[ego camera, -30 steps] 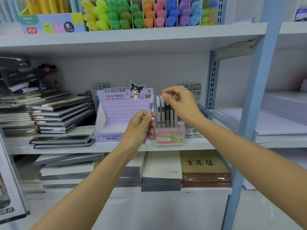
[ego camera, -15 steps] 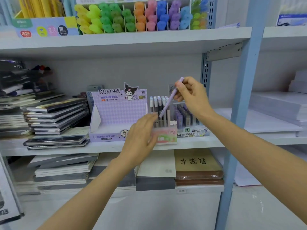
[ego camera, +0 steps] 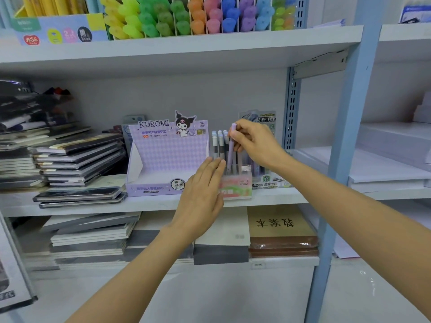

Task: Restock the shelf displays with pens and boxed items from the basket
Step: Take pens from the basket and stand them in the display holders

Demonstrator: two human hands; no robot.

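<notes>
Purple pen [ego camera: 231, 149] upright now, formerly tilted

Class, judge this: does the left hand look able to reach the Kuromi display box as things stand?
Probably yes. The left hand holds nothing, rests against the pen holder right beside the Kuromi display box, and nothing stands between them.

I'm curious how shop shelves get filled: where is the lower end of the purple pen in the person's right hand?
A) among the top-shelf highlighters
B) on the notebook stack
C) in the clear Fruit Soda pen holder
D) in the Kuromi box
C: the right hand pinches the purple pen nearly upright, its lower end down among the other pens in the clear Fruit Soda pen holder.
</notes>
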